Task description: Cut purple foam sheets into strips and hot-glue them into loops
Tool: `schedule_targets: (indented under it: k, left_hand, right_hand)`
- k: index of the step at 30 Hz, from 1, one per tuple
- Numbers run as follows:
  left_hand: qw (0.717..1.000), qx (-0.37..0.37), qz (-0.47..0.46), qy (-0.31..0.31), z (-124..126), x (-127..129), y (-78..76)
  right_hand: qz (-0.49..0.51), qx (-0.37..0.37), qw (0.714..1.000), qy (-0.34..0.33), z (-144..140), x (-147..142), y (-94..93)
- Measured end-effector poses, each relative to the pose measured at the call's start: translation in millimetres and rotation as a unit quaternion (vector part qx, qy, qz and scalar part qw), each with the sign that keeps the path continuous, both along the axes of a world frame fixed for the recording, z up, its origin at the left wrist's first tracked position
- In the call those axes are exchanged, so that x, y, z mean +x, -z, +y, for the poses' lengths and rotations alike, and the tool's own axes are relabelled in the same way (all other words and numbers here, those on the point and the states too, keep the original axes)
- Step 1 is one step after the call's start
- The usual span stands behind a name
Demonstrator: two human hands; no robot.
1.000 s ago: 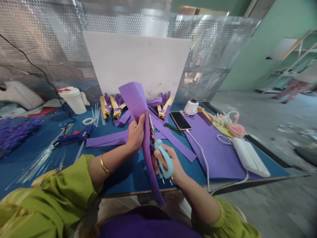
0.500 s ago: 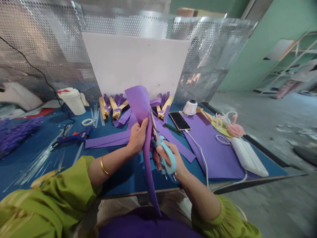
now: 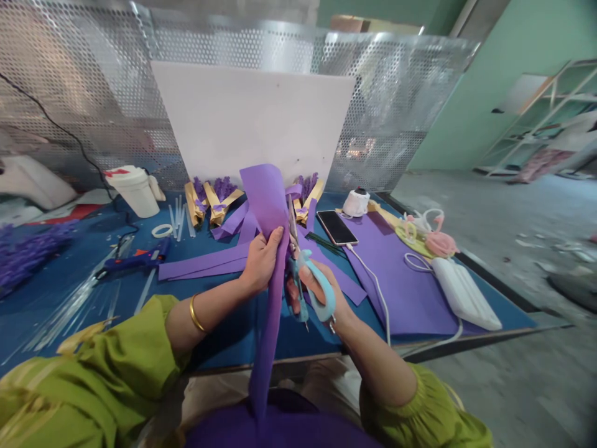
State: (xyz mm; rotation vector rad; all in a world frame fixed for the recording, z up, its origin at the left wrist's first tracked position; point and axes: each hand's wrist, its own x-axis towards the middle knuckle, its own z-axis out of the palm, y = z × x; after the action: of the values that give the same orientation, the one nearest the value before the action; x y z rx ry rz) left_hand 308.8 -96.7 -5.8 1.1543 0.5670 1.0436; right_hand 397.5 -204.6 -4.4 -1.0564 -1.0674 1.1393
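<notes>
Between thumb and fingers, my left hand (image 3: 262, 258) pinches a purple sheet (image 3: 265, 196), upright above the table. A long strip of it hangs below the hand, down toward my lap. My right hand (image 3: 321, 289) is closed round the light blue handles of a pair of scissors (image 3: 317, 280). The blades point up along the sheet's right edge; whether paper lies between them I cannot tell. Behind and beside the hands, cut purple strips (image 3: 205, 267) lie across the blue table.
Small wrapped lavender bouquets (image 3: 219, 202) stand at the back. On the left are a glue gun (image 3: 133, 260), glue sticks (image 3: 181, 218), a tape roll (image 3: 162, 231) and a white cup (image 3: 135, 190). To the right lie a phone (image 3: 336, 228), a large purple sheet (image 3: 410, 286) and a white power strip (image 3: 466, 292).
The hanging strip has swung left toward my lap. The scissors have shifted slightly right and their handles have spread apart. My left hand keeps its pinch on the sheet.
</notes>
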Motion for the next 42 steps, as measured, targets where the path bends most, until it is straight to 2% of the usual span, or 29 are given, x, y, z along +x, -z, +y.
schedule_targets:
  k: [11, 18, 28, 31, 35, 39, 42]
  left_hand:
    - [1.000, 0.002, -0.002, 0.005, 1.7, 0.4, 3.1]
    - [0.996, 0.065, 0.047, -0.028, 2.0, -1.6, 5.2]
    - [0.998, 0.042, 0.045, 0.007, 2.2, 0.3, 5.6]
    - [0.998, 0.032, 0.046, 0.006, 1.2, 0.0, 6.4]
    - [0.995, 0.061, 0.080, -0.008, -1.0, -3.0, 8.3]
    - [0.995, 0.038, 0.080, 0.044, -0.1, -5.0, 10.1]
    - [0.995, -0.025, 0.013, 0.094, 5.1, -5.2, 6.9]
  right_hand:
    - [0.020, -0.007, 1.000, 0.009, 0.2, 4.0, 3.4]
    - [-0.016, 0.004, 1.000, -0.006, 2.0, 12.8, -7.8]
    - [0.003, 0.007, 1.000, 0.011, 4.6, 15.2, -0.9]
    - [-0.005, 0.004, 1.000, 0.007, 4.0, 15.6, -4.8]
    - [-0.018, -0.007, 1.000, -0.004, 2.7, 17.9, -10.2]
    - [0.017, 0.013, 0.999, -0.029, 2.1, 24.1, -5.8]
    - [0.047, 0.020, 0.997, -0.055, 0.5, 27.5, -2.8]
